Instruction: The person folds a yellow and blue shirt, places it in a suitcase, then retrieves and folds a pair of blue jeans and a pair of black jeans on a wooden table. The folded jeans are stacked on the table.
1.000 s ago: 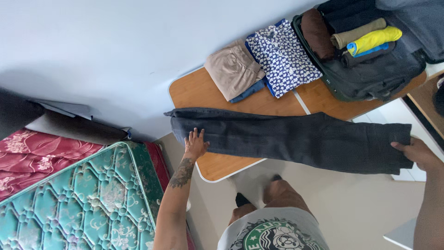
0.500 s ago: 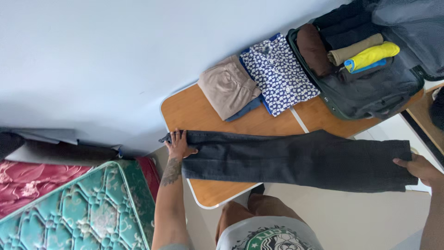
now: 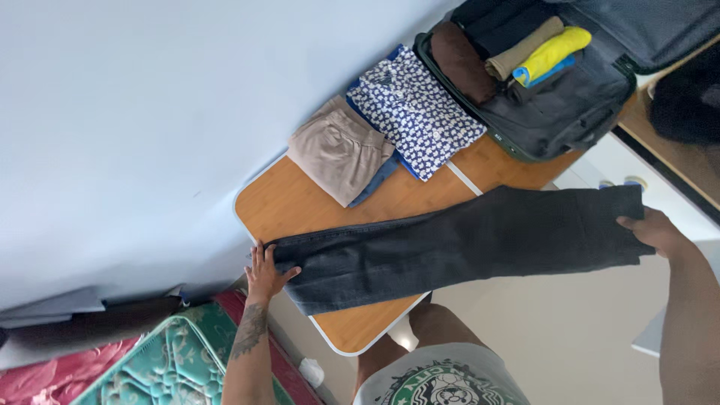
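Head view: dark trousers [image 3: 465, 244] are held stretched along the desk's [image 3: 300, 202] front edge, pinned by the spread left hand [image 3: 266, 274] and pinched by the right hand [image 3: 654, 231], apparently mid-fold.

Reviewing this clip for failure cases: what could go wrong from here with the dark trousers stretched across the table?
1. The right hand holds the end of the long dark grey trousers past the edge of the wooden folding table; if that grip slips, the unsupported end would likely drop.
2. The left hand pins the other end right at the table corner, so a tug could drag it off.
3. The folded beige garment lies close by and might get disturbed.
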